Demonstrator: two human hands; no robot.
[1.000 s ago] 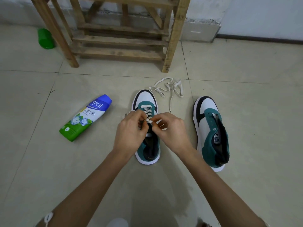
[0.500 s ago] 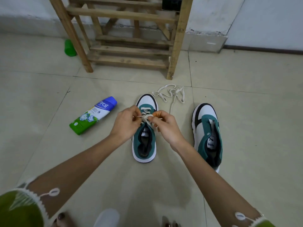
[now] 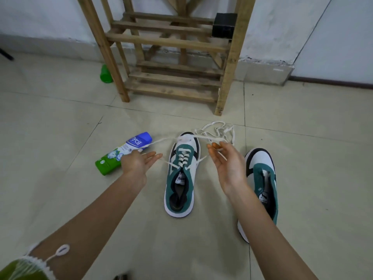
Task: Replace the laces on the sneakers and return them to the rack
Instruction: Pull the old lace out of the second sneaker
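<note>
A green, white and black sneaker [image 3: 180,190] stands on the floor tiles, toe pointing away from me, with a white lace [image 3: 182,156] threaded through its eyelets. My left hand [image 3: 139,161] lies palm up to the left of it, one lace end pinched at the thumb. On the sneaker's right, my right hand [image 3: 229,165] holds the other lace end across its fingers. Both ends are drawn out taut to the sides. A second matching sneaker [image 3: 262,178] with no lace lies further right, partly hidden by my right forearm. The wooden rack [image 3: 171,44] stands beyond.
A loose white lace [image 3: 219,128] lies tangled on the floor past the laced sneaker's toe. A blue, white and green bottle [image 3: 129,148] lies on its side at the left. A green cup [image 3: 106,74] sits by the rack's left leg, a black box [image 3: 225,25] on a shelf.
My hands were close together over the sneaker's eyelets; now they have spread apart with the lace ends pulled out sideways. The view has tilted up, showing more of the rack.
</note>
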